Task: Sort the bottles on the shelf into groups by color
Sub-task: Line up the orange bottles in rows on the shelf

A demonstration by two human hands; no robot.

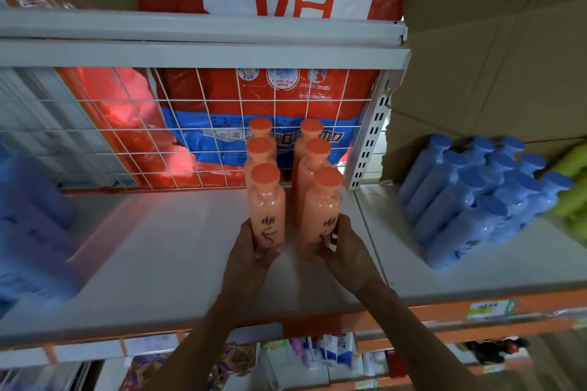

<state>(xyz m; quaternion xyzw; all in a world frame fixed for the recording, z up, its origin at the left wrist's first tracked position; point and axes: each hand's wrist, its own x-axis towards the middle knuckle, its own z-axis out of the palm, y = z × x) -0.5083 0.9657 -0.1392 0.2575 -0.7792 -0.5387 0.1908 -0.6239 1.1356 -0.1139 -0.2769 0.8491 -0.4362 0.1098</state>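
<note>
While gripped, bottles [266, 206] between left hand [249, 252], right hand [347, 249]

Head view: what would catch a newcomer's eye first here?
Six orange bottles stand in two rows of three on the shelf. The left hand grips the front left bottle, the right hand the front right bottle. Blue bottles crowd the next bay to the right.

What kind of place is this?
Probably a shop or supermarket aisle: metal shelving with a price label on its edge, holding rows of identical orange bottles and blue bottles.
</note>
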